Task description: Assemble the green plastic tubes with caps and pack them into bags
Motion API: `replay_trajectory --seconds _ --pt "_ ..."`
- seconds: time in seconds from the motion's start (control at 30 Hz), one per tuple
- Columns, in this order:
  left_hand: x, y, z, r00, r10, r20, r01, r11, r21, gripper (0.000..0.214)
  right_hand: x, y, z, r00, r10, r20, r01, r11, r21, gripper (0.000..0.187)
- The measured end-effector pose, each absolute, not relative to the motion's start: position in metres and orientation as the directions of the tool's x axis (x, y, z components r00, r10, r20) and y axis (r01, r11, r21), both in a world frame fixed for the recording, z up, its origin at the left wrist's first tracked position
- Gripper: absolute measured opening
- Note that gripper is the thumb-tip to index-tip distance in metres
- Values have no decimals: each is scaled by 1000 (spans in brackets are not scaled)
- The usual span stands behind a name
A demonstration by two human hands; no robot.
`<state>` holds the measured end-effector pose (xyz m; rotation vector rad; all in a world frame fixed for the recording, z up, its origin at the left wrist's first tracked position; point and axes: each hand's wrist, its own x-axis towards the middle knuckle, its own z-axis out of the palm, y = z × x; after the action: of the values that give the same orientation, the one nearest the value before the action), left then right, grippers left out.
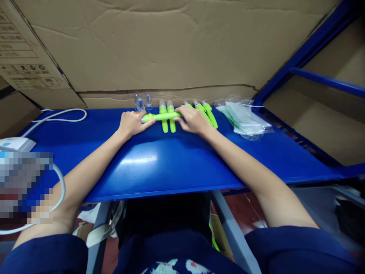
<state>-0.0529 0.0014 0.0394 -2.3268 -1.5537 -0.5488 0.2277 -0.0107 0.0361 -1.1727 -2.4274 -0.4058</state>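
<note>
My left hand [133,123] grips the clear-tipped end of a lime-green pen-shaped device [164,116]. Its other end is between the fingers of my right hand [191,118], so it lies level across two similar green devices [164,125] on the blue table. Several more green devices lie slanted beside and behind my right hand, among them one with a clear tip [209,113]; my fingers partly cover them. Just behind my left hand stand a few clear plastic caps [148,102]. What kind of device these are, I cannot tell.
Clear plastic bags with white and green contents [246,118] lie on the blue table [159,167] at right. A white cable [61,112] runs to a white device [18,144] at left. Cardboard [171,49] walls the back; a blue metal frame [327,82] borders the right.
</note>
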Motion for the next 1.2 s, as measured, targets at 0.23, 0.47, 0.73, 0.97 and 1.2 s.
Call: replay_trajectory --seconds 0.23,0.47,0.73,0.97,1.2 --pt "-53 3 38 337 817 468 925 -381 -3 71 218 -21 45 -502 768 398 836 549 -5 36" --pt "-54 3 36 349 815 463 924 -382 -23 74 211 -25 55 -431 876 215 885 457 -87 35" --pt "-56 5 38 314 814 489 932 -363 5 68 215 -18 38 -506 781 366 798 585 -143 46" --pt "-57 10 36 307 849 430 935 -354 34 71 215 -21 42 -514 745 424 819 574 -15 44" --pt "-59 12 32 351 845 402 921 -389 13 75 212 -27 45 -557 780 286 826 555 95 38"
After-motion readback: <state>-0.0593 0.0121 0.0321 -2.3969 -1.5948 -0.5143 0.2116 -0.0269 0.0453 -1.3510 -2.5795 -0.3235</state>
